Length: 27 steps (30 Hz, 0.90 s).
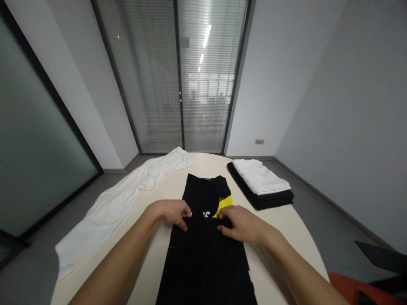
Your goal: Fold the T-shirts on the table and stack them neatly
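A black shirt-like garment [203, 258] lies in a long, narrow strip down the middle of the table, with a yellow patch and partly covered white lettering near its far end. A straight edge of the black cloth crosses it just below the lettering. My left hand [173, 213] pinches that edge at its left end, thumb on the near side and fingers curled. At the right end, beside the yellow patch, my right hand [240, 222] grips the same edge between thumb and fingers. The near end of the garment runs out of view.
On the pale round-edged table [206, 163], a white garment [127, 199] stretches along the left edge. At the back right stands a stack of folded clothes, a white one [260, 176] on black ones [273, 201]. An orange chair [346, 290] is at the lower right.
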Motion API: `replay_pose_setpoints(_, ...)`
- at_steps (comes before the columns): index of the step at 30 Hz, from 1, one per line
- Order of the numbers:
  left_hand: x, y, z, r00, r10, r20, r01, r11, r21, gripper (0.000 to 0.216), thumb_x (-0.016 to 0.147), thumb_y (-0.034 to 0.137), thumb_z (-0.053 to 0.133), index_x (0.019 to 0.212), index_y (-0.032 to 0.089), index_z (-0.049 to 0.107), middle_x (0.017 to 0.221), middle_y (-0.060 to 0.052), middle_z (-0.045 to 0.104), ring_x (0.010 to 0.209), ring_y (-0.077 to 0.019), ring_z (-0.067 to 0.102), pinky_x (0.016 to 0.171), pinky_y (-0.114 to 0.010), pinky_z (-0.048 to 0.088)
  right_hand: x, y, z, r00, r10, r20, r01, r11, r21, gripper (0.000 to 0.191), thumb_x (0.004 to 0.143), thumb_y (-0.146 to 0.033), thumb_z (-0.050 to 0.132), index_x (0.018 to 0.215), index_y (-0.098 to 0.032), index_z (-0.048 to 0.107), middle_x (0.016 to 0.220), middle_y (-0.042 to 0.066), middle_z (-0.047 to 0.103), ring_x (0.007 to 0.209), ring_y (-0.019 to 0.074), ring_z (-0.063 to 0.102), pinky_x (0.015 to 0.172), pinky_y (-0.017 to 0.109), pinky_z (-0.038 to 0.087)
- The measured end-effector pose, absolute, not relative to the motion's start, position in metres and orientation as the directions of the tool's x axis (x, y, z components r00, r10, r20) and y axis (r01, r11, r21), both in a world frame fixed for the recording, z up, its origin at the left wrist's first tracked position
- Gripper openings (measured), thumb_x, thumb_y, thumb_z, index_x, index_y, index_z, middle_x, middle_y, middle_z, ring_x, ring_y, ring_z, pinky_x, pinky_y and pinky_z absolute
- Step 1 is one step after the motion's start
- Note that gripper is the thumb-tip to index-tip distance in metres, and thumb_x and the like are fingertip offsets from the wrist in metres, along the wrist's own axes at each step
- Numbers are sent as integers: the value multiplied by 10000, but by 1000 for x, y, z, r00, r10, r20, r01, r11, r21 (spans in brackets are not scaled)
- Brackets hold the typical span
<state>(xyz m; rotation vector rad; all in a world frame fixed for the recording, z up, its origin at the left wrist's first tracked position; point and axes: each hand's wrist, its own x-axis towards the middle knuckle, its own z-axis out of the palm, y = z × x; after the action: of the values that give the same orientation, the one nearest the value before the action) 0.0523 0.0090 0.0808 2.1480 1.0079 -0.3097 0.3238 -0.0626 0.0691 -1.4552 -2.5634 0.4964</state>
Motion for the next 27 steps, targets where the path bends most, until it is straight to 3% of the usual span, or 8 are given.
replay_pose_setpoints(3, 52, 8, 80, 673, 563, -480, 730, -400, 555, 182, 628, 270, 732, 669, 207, 566, 611, 69, 500, 580, -129, 439, 584, -256, 306, 324, -63, 68, -540, 841, 11, 792, 513, -332, 188, 806, -297, 651, 958, -188, 666, 951, 80, 701, 898, 235, 635, 796, 318, 440)
replay_pose_setpoints(8, 51, 9, 75, 672, 595, -441, 723, -396, 567, 273, 566, 330, 799, 673, 207, 579, 587, 77, 451, 559, -118, 399, 558, -252, 301, 322, -63, 68, -442, 895, -62, 856, 400, -329, 291, 846, -436, 642, 989, -184, 665, 910, 91, 690, 819, 242, 637, 725, 327, 437)
replay_pose_setpoints(13, 51, 9, 74, 601, 612, -514, 777, -295, 556, 263, 572, 313, 786, 731, 211, 603, 618, 65, 493, 537, -120, 430, 515, -248, 322, 321, -63, 67, -510, 860, -23, 814, 474, -335, 160, 845, -337, 624, 896, -186, 626, 913, 82, 655, 833, 218, 609, 723, 303, 416)
replay_pose_setpoints(19, 48, 5, 84, 583, 583, -565, 785, -224, 578, 204, 609, 286, 754, 729, 208, 609, 630, 42, 577, 524, -137, 472, 502, -260, 371, 329, -63, 73, -591, 801, -91, 716, 470, -516, 87, 837, -247, 603, 893, -208, 549, 755, -17, 579, 652, 134, 502, 602, 251, 335)
replay_pose_setpoints(23, 40, 11, 97, 708, 624, -332, 604, -290, 742, 224, 679, 317, 741, 854, 193, 677, 812, 6, 689, 757, -178, 613, 684, -264, 464, 338, -56, 77, -514, 854, 81, 609, 430, -667, 94, 867, -280, 598, 885, -201, 551, 818, -6, 592, 727, 144, 529, 666, 251, 397)
replay_pose_setpoints(27, 43, 28, 86, 523, 851, 40, 582, -392, 712, 295, 789, 346, 670, 1037, 188, 690, 976, -32, 709, 869, -204, 624, 792, -301, 466, 346, -38, 63, -219, 926, 308, 605, 376, -702, 219, 921, -402, 581, 1000, -200, 607, 959, 51, 656, 875, 198, 594, 796, 306, 450)
